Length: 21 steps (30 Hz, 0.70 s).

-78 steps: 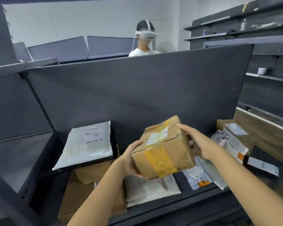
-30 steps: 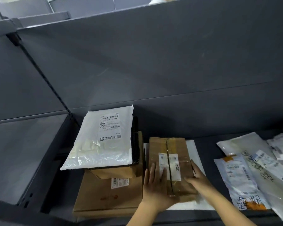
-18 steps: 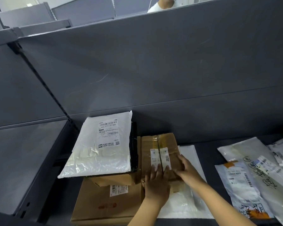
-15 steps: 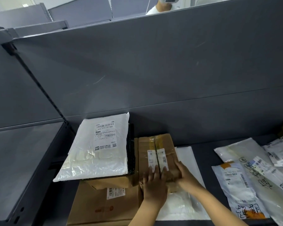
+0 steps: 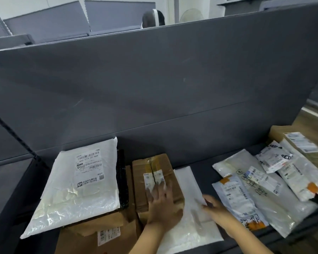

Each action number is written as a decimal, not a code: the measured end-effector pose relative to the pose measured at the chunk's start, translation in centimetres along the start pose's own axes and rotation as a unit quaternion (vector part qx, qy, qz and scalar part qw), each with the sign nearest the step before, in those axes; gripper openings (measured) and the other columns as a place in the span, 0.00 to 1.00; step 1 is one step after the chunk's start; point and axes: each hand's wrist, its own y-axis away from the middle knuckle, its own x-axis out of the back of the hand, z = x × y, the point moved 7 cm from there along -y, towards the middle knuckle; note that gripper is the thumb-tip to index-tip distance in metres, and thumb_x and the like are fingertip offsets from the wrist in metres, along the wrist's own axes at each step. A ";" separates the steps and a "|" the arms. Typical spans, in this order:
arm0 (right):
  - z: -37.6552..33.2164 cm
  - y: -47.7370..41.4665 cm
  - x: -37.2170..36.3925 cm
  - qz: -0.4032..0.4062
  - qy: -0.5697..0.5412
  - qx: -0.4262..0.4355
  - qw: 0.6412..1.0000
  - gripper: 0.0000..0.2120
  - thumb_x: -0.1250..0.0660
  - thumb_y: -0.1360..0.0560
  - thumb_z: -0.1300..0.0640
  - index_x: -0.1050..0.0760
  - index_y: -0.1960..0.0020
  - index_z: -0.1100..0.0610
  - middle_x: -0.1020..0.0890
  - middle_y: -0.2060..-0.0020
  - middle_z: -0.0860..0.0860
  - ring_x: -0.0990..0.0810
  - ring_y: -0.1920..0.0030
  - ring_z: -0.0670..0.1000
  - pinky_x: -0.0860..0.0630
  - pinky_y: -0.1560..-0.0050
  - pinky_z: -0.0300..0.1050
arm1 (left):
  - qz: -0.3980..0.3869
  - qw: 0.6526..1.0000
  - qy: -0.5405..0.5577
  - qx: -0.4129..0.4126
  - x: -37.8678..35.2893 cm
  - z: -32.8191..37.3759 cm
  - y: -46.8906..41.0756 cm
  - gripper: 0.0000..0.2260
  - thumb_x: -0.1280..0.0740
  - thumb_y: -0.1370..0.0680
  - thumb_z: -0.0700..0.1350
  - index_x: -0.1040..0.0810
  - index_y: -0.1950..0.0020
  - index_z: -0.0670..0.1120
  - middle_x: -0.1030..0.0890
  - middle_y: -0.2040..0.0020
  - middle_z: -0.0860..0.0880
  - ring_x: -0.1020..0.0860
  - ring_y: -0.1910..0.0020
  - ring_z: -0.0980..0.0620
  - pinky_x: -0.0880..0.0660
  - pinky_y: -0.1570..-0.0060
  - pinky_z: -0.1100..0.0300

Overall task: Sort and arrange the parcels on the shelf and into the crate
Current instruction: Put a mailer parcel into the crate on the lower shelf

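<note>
A: Where's the box?
B: On the shelf (image 5: pixel 196 160), the box (image 5: pixel 154 178) lies atop a white bag (image 5: pixel 189 222).
A: Hands?
B: Left hand (image 5: pixel 162 204) flat on it, fingers spread; right hand (image 5: pixel 214 209) pinches the bag's right edge.

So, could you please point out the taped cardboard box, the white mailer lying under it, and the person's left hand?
taped cardboard box (image 5: pixel 155 166): head view, on its taped top near the far end.
white mailer (image 5: pixel 186 182): head view, on the bare strip right of the box.
left hand (image 5: pixel 162 204): head view, on the back of the hand.
</note>
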 end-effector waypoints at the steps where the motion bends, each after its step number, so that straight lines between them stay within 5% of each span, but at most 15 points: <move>1: 0.6 0.4 1.3 0.033 -0.021 -0.012 0.999 0.23 0.39 0.21 0.61 0.38 0.27 0.57 0.34 0.28 0.55 0.32 0.31 0.54 0.26 0.47 0.40 | 0.029 0.999 0.000 -0.032 0.8 1.4 -0.2 0.42 0.39 0.29 0.64 0.51 0.21 0.48 0.42 0.23 0.43 0.45 0.24 0.39 0.52 0.27 0.38; 4: 2.5 1.6 5.2 0.124 -0.062 -0.042 0.989 0.22 0.40 0.21 0.63 0.36 0.28 0.60 0.32 0.29 0.56 0.26 0.43 0.54 0.32 0.44 0.44 | 0.025 0.995 0.020 -0.089 1.4 5.3 -1.1 0.41 0.43 0.27 0.65 0.59 0.22 0.50 0.49 0.22 0.47 0.52 0.23 0.43 0.63 0.27 0.45; 8: 5.8 3.9 10.0 0.202 -0.098 -0.093 0.970 0.22 0.40 0.23 0.65 0.35 0.29 0.62 0.24 0.44 0.55 0.27 0.60 0.53 0.32 0.59 0.43 | 0.016 0.986 0.030 -0.161 0.7 10.1 -1.6 0.38 0.45 0.24 0.63 0.59 0.21 0.48 0.49 0.23 0.45 0.52 0.23 0.44 0.61 0.26 0.46; 10: 7.5 5.6 12.0 0.244 -0.114 -0.106 0.957 0.21 0.38 0.24 0.66 0.33 0.31 0.63 0.23 0.46 0.54 0.24 0.54 0.55 0.30 0.56 0.46 | 0.001 0.982 0.022 -0.189 -0.1 11.9 -1.4 0.37 0.45 0.23 0.62 0.58 0.21 0.48 0.49 0.23 0.46 0.50 0.24 0.45 0.59 0.25 0.47; 14: 11.8 8.8 14.4 0.302 -0.146 -0.158 0.929 0.22 0.39 0.22 0.60 0.35 0.29 0.59 0.28 0.34 0.56 0.28 0.37 0.59 0.30 0.45 0.50 | -0.030 0.976 0.004 -0.215 -1.6 14.4 -0.8 0.35 0.44 0.22 0.58 0.55 0.21 0.46 0.49 0.23 0.44 0.49 0.24 0.44 0.55 0.25 0.49; 21: 16.3 10.3 14.8 0.324 -0.226 -0.203 0.896 0.17 0.39 0.22 0.60 0.32 0.34 0.59 0.25 0.38 0.57 0.26 0.42 0.56 0.33 0.49 0.47 | -0.107 0.970 -0.013 -0.219 -4.4 16.1 -0.7 0.34 0.41 0.21 0.56 0.54 0.21 0.46 0.50 0.22 0.45 0.49 0.24 0.45 0.52 0.24 0.51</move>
